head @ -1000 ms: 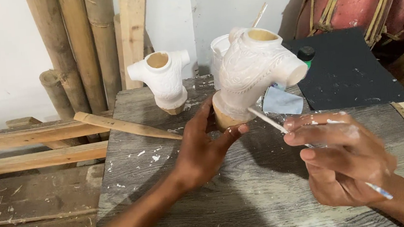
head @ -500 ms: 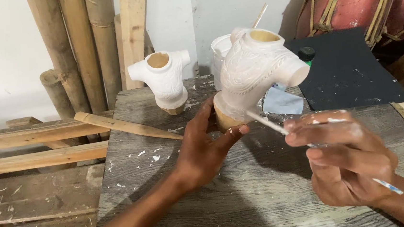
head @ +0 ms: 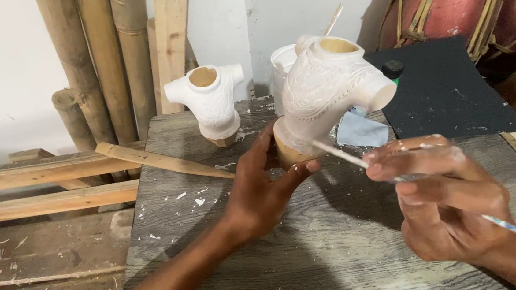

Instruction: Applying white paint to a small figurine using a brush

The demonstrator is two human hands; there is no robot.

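Left hand (head: 260, 191) cups the base of the near white torso figure (head: 321, 94), thumb and fingers wrapped round its bare tan bottom edge, figure standing upright on the table (head: 229, 245). Right hand (head: 446, 201) is closed on a thin brush (head: 357, 160), pinched between thumb and fingers; white tip end points left and touches or nearly touches the figure's lower front, cannot tell which. The handle's far end sticks out past the wrist, low right. White paint specks on the right fingers.

Figure is carved with relief pattern, hollow neck opening on top, short arm stubs, painted white down to the base.

Behind it, touching or just beside: a white tub (head: 283, 69) with a stick (head: 334, 19) poking out. Second, smaller white torso figure (head: 210, 102) stands further back left on the table, apart from the first. Pale blue rag (head: 361, 131) just right of the held figure. Black sheet (head: 444, 90) at back right, small dark-capped bottle (head: 392, 70) at its edge. Pointed wooden stake (head: 161, 160) lies across the table's left edge. Bamboo poles (head: 98, 59) lean on the wall at left, planks (head: 40, 180) below them.
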